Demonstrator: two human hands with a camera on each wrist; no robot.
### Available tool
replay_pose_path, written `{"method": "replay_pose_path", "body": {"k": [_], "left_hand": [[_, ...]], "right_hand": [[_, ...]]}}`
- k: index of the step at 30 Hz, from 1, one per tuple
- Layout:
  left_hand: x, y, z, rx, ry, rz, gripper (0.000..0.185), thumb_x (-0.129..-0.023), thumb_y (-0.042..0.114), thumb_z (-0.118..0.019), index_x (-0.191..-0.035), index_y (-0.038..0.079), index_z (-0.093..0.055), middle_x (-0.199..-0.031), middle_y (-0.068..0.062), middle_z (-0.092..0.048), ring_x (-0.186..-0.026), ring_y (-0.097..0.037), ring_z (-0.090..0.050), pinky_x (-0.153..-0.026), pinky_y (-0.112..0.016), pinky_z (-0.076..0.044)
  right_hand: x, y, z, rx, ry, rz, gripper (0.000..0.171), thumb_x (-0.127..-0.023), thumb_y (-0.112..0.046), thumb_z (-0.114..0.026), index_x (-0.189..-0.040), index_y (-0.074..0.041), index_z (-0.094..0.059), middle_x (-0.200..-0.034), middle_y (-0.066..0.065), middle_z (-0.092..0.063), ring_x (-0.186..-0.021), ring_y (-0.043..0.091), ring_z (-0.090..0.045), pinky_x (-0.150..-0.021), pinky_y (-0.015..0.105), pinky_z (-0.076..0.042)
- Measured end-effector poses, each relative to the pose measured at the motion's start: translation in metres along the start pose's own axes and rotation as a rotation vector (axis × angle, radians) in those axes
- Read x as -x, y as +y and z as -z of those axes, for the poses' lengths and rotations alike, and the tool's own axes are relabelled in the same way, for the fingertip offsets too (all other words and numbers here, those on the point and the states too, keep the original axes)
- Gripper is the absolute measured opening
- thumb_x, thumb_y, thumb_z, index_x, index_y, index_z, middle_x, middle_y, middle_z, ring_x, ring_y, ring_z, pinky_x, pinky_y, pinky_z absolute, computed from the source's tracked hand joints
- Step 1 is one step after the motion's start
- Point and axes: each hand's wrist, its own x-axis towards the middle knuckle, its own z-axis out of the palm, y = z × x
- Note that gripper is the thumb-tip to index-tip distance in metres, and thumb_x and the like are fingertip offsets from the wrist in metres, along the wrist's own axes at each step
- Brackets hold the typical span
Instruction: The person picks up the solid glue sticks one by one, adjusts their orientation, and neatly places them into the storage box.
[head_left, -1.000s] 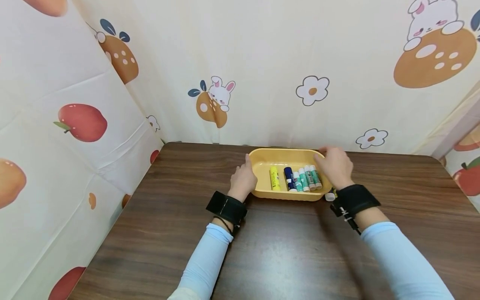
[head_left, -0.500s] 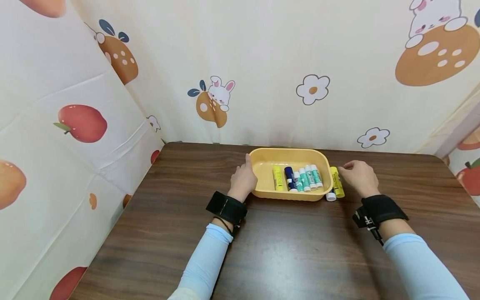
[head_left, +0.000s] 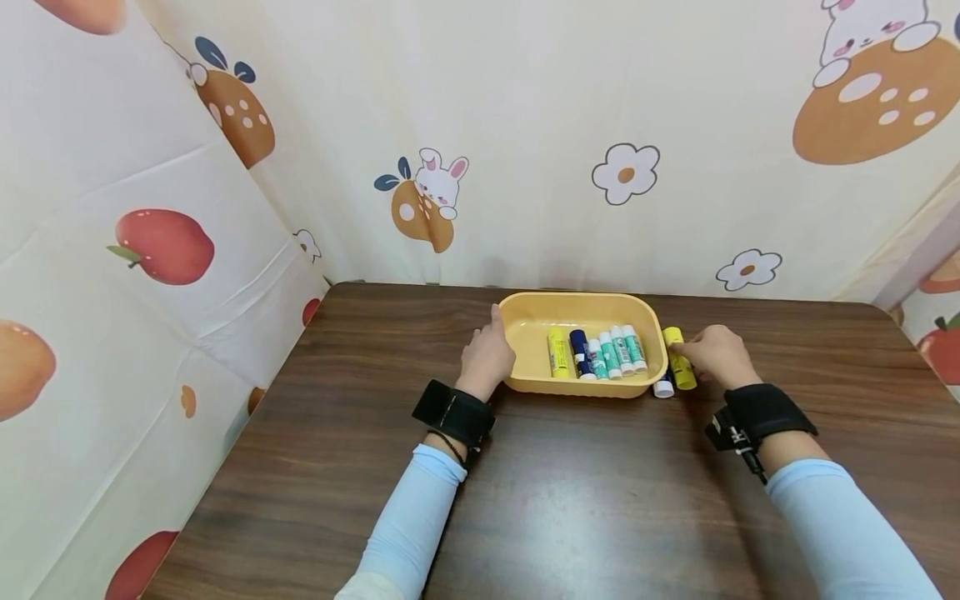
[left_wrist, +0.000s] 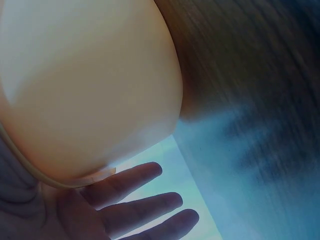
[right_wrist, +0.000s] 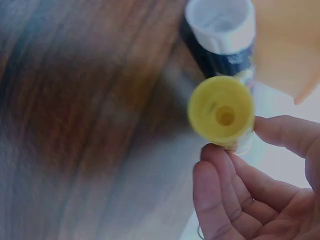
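Observation:
A yellow tray stands near the table's back edge. Inside lie a yellow glue stick, a dark blue one and several teal-and-white glue sticks. My left hand touches the tray's left end; in the left wrist view its visible fingers are straight beside the tray wall. Right of the tray, my right hand pinches another yellow glue stick between thumb and fingers. A dark blue glue stick with a white end lies between it and the tray, partly hidden in the head view.
The brown wooden table extends in front of the tray and to both sides. A patterned cloth hangs right behind its back edge, and another cloth hangs along the left.
My right hand has moved from the tray's right rim to the yellow glue stick outside and now pinches it. That glue stick has shifted slightly. My left hand stays at the tray.

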Motion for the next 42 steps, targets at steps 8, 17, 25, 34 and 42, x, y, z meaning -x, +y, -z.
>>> {"method": "replay_pose_path", "body": {"k": [8,17,25,34,42], "left_hand": [[0.000,0.001,0.000,-0.004,-0.008,0.011,0.070,-0.095,0.013,-0.045,-0.152,0.012,-0.005,-0.134,-0.013,-0.051,-0.129,-0.030,-0.043,-0.096,-0.046,-0.043],[0.002,0.002,0.002,0.002,-0.021,0.019,0.070,-0.095,0.013,-0.045,-0.152,0.012,-0.005,-0.136,-0.014,-0.050,-0.132,-0.032,-0.040,-0.099,-0.048,-0.041],[0.003,0.002,0.002,-0.007,-0.005,0.001,0.069,-0.095,0.012,-0.044,-0.152,0.011,-0.006,-0.134,-0.014,-0.051,-0.130,-0.032,-0.042,-0.098,-0.048,-0.041],[0.003,0.003,0.004,-0.012,0.003,-0.008,0.070,-0.095,0.012,-0.045,-0.152,0.011,-0.006,-0.132,-0.014,-0.053,-0.125,-0.032,-0.046,-0.094,-0.047,-0.044],[0.003,0.003,0.002,0.019,-0.004,0.003,0.069,-0.095,0.012,-0.045,-0.152,0.012,-0.006,-0.135,-0.014,-0.051,-0.130,-0.033,-0.042,-0.097,-0.048,-0.041]], "right_hand": [[0.010,-0.005,0.017,-0.054,0.090,0.019,0.056,-0.090,-0.037,-0.057,-0.106,0.016,-0.062,-0.072,0.014,-0.067,-0.063,0.020,-0.066,-0.058,0.032,-0.053],[0.020,-0.031,0.025,-0.114,0.122,0.057,0.058,-0.089,-0.042,-0.057,-0.105,0.014,-0.064,-0.068,0.006,-0.068,-0.061,0.015,-0.065,-0.060,0.031,-0.054],[0.021,-0.056,0.015,-0.127,0.095,0.097,0.056,-0.089,-0.042,-0.057,-0.103,0.011,-0.065,-0.072,0.007,-0.067,-0.062,0.014,-0.063,-0.060,0.029,-0.053],[0.016,-0.094,-0.009,-0.137,0.071,0.090,0.045,-0.088,-0.039,-0.059,-0.092,0.005,-0.068,-0.074,0.010,-0.067,-0.069,0.024,-0.066,-0.067,0.035,-0.054],[0.006,-0.123,-0.051,-0.185,0.046,0.169,0.039,-0.087,-0.033,-0.062,-0.061,-0.003,-0.065,-0.056,0.007,-0.063,-0.063,0.027,-0.067,-0.064,0.037,-0.055]]}}
